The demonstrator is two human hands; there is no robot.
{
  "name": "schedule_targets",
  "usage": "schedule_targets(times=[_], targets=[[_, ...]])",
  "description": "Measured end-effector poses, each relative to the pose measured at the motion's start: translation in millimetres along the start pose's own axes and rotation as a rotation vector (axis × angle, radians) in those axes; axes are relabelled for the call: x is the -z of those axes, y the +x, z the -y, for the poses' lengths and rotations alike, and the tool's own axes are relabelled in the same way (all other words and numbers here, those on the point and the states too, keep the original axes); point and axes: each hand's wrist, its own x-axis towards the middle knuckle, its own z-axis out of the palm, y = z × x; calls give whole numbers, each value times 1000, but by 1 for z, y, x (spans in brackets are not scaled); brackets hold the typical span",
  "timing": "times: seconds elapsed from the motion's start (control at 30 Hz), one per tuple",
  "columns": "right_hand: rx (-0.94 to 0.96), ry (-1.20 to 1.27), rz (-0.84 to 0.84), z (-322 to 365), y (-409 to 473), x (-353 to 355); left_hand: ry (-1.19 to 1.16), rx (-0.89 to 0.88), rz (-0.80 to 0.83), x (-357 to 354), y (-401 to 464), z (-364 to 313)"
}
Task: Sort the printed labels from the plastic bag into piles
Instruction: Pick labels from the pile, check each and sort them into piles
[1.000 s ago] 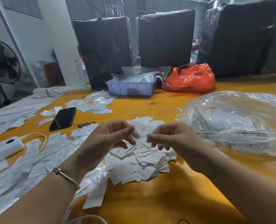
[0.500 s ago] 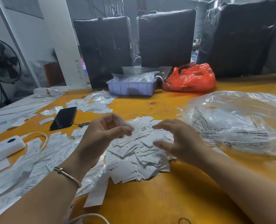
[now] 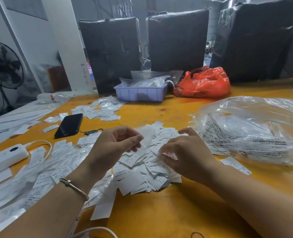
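Note:
A loose heap of white printed labels (image 3: 142,170) lies on the orange table in front of me. My left hand (image 3: 114,146) hovers over the heap's left side, and its thumb and forefinger pinch a long white label (image 3: 146,136). My right hand (image 3: 186,155) is down on the heap's right side with its fingers curled, pinching a blurred label (image 3: 169,155) at the fingertips. The large clear plastic bag (image 3: 255,133) with printed warning text lies crumpled just right of the heap. One label (image 3: 234,164) lies alone by the bag.
Labels in clear sleeves (image 3: 39,170) spread at my left, and another pile (image 3: 102,109) lies farther back. A black phone (image 3: 68,125) and a white power bank (image 3: 5,157) with cable sit left. A purple tray (image 3: 140,93), a red bag (image 3: 203,83) and black wrapped bundles (image 3: 178,40) stand behind.
My hands drew apart after holding one label between them. The right hand dropped onto the heap and curled on another label, while the left kept its pinch and now holds a long label.

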Motion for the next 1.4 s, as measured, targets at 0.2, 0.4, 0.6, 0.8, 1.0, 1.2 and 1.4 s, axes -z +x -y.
schedule_targets(times=[0.2,0.4,0.6,0.8,1.0,1.2,1.4], targets=[[-354,668,-288,-8,1,11,20,25,79,0,-1,0],[-580,1243,-230,-18,2,24,-13,49,164,-4,-3,-5],[-554,1226,-221,-17,1,30,-14,48,211,-4,-4,-3],[-452,1275,-344,-10,0,41,10,31,198,-4,-4,-3],[-287,1152,-405,7,-4,50,2,14,201,-5,-5,-5],[-230,886,-391,13,-5,49,-5,13,204,-6,-5,-6],[-225,888,-392,11,-4,48,-3,14,209,-6,-6,-8]])
